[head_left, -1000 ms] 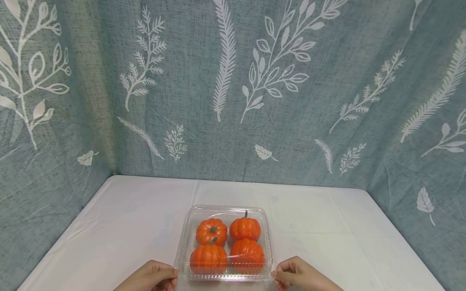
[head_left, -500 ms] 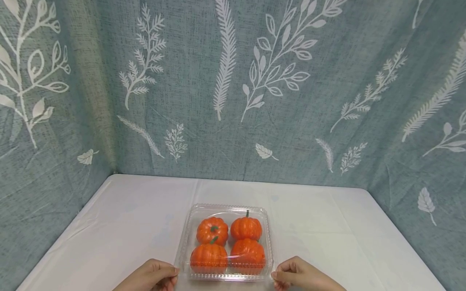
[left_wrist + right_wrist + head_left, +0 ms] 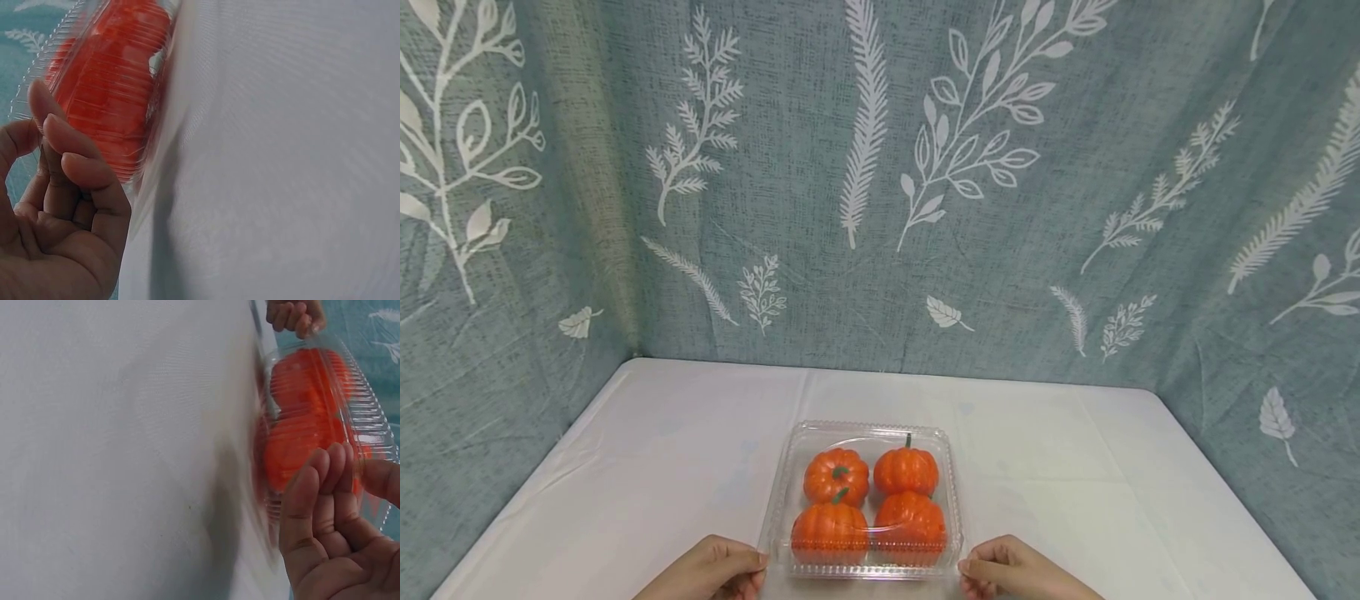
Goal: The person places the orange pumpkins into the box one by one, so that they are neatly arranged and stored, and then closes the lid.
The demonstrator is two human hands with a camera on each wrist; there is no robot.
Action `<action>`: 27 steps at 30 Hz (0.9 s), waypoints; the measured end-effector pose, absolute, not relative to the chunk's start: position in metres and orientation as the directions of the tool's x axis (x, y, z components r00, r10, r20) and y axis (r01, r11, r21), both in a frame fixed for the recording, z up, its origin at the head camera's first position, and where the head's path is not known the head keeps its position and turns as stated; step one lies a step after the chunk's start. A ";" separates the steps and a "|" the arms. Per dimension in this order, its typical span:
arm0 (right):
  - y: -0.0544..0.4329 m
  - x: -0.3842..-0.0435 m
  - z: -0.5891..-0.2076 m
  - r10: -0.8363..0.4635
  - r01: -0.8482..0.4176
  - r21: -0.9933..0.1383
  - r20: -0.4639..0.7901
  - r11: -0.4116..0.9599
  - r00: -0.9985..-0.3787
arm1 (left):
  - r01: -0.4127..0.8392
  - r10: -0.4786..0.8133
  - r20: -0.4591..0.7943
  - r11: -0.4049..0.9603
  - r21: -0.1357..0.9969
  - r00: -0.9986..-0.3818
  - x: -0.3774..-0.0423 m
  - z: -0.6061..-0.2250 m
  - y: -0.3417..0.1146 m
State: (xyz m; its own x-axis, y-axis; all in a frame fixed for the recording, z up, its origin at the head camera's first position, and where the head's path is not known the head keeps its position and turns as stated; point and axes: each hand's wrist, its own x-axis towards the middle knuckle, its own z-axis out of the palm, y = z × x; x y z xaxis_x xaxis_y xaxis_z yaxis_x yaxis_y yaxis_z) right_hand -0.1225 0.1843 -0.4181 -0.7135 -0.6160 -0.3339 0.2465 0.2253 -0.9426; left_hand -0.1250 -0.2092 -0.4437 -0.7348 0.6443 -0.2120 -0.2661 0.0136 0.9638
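A clear plastic clamshell container (image 3: pixel 872 572) with a ribbed rim is at the near middle of the white table, lid down. Inside it several small orange pumpkins (image 3: pixel 830 534) with green stems sit in two rows. My left hand (image 3: pixel 718 568) pinches the near left corner of the rim between thumb and fingertips. At the near right corner, my right hand (image 3: pixel 1011 568) does the same. Both wrist views show the pinch close up, with the left hand (image 3: pixel 72 206) and right hand (image 3: pixel 334 531) beside the ribbed wall. Whether the base touches the table is hard to tell.
A white cloth covers the table (image 3: pixel 1067 467), with its far edge against the backdrop. Blue-green curtains (image 3: pixel 790 192) printed with white leaves hang behind it and along both sides.
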 end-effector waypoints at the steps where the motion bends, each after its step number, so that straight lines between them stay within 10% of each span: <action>1: 0.184 -0.122 -0.418 -0.620 0.242 -0.944 -0.328 0.222 -0.713 | -0.265 0.642 -0.212 0.014 0.964 -0.737 -0.125 -0.444 -0.209; 17: 0.185 -0.122 -0.424 -0.639 0.203 -0.964 -0.266 0.171 -0.722 | -0.247 0.643 -0.200 0.017 0.969 -0.740 -0.123 -0.444 -0.208; 27: 0.193 -0.129 -0.404 -0.511 0.066 -0.887 -0.323 0.457 -0.797 | -0.100 0.609 -0.197 0.189 0.977 -0.769 -0.132 -0.432 -0.221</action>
